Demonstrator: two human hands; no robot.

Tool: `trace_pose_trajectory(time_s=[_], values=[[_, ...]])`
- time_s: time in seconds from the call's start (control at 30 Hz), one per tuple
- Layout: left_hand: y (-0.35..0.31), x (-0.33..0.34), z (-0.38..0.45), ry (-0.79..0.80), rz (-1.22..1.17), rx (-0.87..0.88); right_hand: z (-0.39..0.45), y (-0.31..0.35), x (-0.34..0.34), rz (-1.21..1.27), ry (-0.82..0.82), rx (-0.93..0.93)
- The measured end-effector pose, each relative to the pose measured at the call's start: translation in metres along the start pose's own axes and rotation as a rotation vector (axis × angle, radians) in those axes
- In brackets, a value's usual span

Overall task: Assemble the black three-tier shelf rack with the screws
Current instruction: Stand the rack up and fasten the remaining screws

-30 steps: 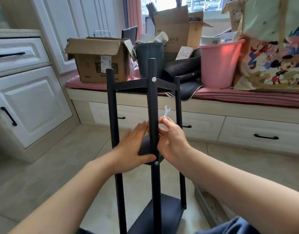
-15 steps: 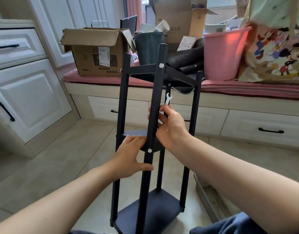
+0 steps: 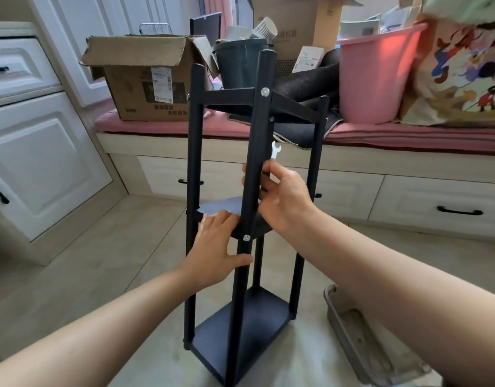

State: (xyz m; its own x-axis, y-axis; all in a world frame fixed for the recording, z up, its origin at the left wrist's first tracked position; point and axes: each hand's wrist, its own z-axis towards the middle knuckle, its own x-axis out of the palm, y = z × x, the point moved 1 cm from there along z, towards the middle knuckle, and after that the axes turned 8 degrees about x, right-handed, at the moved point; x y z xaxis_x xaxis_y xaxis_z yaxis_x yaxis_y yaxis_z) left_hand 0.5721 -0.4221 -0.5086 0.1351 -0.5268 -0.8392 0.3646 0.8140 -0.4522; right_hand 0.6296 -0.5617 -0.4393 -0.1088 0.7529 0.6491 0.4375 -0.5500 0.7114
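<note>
Head view: black rack (image 3: 254, 169) stands upright on the floor before the bench (image 3: 408, 141). Left hand (image 3: 215, 247), fingers straight, steadies the middle shelf (image 3: 226, 206); right hand (image 3: 285, 196) pinches a small wrench (image 3: 275, 150). Frame looks stiff and light; best gripped by its posts.

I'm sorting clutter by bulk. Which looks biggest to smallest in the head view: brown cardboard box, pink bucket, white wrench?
1. brown cardboard box and pink bucket: similar apparent size, not ranked.
2. white wrench: far smallest, though nearer the camera.
</note>
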Motion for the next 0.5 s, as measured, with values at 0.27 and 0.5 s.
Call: trace_pose_trajectory(time_s=[0.27,0.5], values=[[-0.012,-0.005,0.016,0.017,-0.016,-0.096,0.016,0.019,-0.009,-0.093,0.081,-0.039],[-0.02,-0.004,0.033,0.068,-0.091,-0.107,0.012,0.024,-0.055,-0.292,-0.044,-0.1]])
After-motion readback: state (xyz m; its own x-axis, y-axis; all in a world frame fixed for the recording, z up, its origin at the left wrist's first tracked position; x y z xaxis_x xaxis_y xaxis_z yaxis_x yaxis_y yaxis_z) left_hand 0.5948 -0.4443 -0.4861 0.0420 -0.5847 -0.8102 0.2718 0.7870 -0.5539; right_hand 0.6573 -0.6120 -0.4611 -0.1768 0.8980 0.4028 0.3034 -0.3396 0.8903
